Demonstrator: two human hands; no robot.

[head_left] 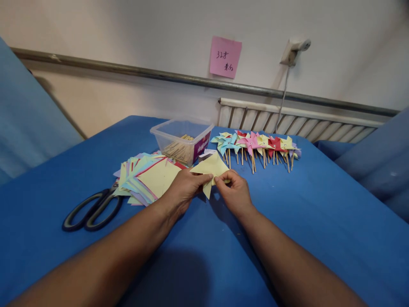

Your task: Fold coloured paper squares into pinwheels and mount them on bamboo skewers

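Note:
Both hands meet over the blue table [303, 221], pinching a pale yellow paper piece [212, 167] that is partly folded into points. My left hand [182, 189] grips its left side with thumb and fingers closed. My right hand [234, 192] pinches its lower right part. Just left of the hands lies a fanned stack of coloured paper squares [145, 177], yellow on top.
Black-handled scissors [92, 211] lie left of the stack. A clear plastic box [182, 138] holds wooden sticks. A row of finished coloured pinwheels [255, 147] on sticks lies behind the hands. A pink note [225, 56] hangs on the wall above a radiator [297, 121].

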